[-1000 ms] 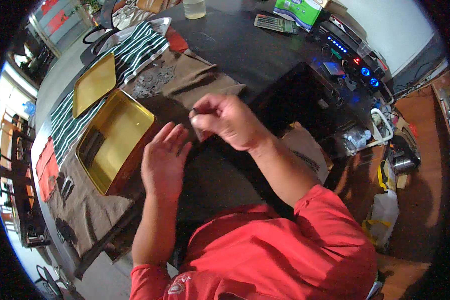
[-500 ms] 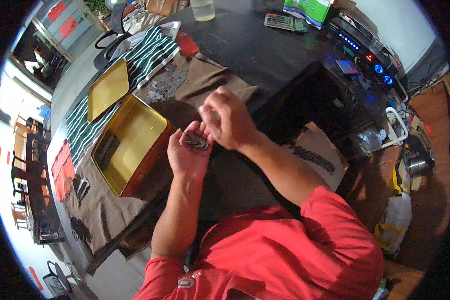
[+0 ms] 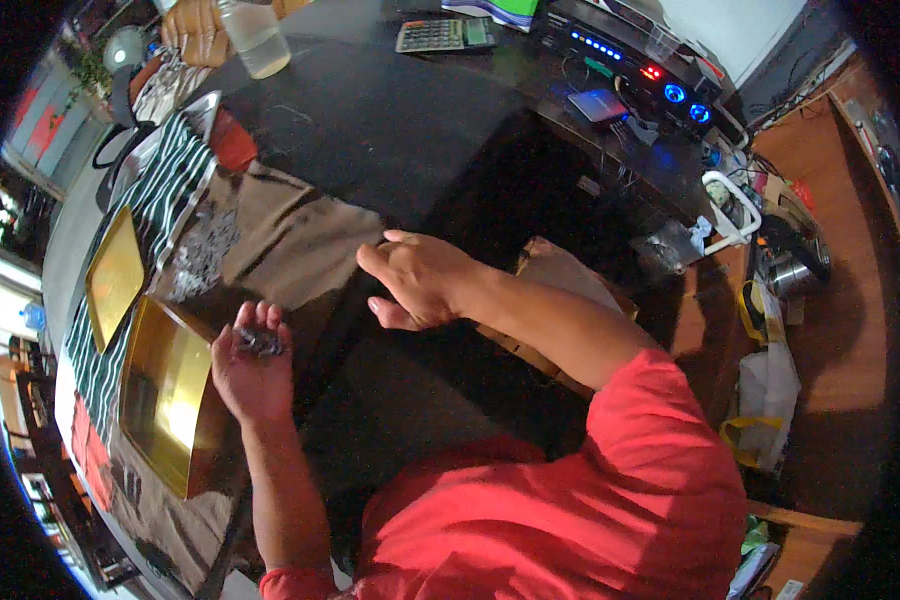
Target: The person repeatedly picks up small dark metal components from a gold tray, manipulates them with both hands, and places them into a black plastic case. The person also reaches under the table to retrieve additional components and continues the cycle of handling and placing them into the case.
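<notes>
In the cupped left hand (image 3: 252, 380), small shiny pieces (image 3: 260, 343).

the shirt (image 3: 530, 510) is red, short-sleeved and creased across the front.

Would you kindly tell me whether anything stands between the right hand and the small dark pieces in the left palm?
Nothing visible does: the right hand and the small dark pieces are separated by an open gap in the head view, and the pieces lie exposed in the upturned left hand.
</notes>
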Demonstrator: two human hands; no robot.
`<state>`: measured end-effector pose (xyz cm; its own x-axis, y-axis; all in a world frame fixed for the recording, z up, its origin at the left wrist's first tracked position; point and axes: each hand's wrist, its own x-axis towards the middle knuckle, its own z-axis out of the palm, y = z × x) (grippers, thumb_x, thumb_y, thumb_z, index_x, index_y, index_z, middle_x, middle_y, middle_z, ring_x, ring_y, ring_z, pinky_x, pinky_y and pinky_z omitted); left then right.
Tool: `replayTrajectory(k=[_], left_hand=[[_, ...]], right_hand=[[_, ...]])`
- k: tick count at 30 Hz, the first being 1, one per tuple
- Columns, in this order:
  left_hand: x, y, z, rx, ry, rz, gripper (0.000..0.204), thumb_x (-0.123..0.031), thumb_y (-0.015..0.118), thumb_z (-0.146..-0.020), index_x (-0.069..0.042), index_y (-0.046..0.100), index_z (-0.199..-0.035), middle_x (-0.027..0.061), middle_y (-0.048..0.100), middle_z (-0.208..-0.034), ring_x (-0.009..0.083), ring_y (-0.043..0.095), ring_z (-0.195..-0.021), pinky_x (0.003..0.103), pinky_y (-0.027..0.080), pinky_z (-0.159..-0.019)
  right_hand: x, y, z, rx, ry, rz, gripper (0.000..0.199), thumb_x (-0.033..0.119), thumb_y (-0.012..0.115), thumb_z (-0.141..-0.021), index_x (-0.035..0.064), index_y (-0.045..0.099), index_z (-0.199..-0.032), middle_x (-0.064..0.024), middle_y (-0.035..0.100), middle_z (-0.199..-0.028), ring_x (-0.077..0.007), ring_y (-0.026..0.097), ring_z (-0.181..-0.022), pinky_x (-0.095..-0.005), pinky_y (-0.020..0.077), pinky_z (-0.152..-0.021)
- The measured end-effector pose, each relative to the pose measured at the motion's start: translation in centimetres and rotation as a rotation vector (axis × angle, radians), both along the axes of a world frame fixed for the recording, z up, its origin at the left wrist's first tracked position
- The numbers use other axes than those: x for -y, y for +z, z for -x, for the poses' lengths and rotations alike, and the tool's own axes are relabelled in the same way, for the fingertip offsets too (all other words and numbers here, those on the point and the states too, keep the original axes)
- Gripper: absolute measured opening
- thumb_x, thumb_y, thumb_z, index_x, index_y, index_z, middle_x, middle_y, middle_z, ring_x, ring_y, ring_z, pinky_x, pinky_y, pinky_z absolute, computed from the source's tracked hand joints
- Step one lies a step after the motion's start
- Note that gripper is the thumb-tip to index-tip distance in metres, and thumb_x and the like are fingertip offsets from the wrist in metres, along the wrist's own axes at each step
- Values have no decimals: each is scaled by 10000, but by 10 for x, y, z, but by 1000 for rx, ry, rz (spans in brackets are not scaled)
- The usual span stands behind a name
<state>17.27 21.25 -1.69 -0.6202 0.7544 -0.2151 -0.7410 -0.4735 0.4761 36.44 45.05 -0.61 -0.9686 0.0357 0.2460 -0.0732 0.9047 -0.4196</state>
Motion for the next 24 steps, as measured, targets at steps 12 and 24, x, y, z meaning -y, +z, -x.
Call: replayTrajectory(k=[12, 24], left_hand=[[20, -12, -4, -44, 23, -70, 474, -318, 367, -1102, -23, 472, -1458, 208, 554, -1370, 342, 562, -1251, 488, 547, -989], [12, 9, -9, 3, 43, 90, 358, -301, 456, -1056, -18, 479, -1274, 110, 468, -1166, 251, 470, -1051, 433, 454, -937]], right_hand=[[-293, 15, -146, -236, -800, -657, 203, 255, 632, -928, 62, 572, -949, -188, 675, -810, -446, 651, -806, -583, 471, -948], [-444, -3, -74, -181, -1068, -526, 262, 236, 549, -946, 27, 576, -790, -265, 653, -778, -477, 652, -819, -623, 480, -809]])
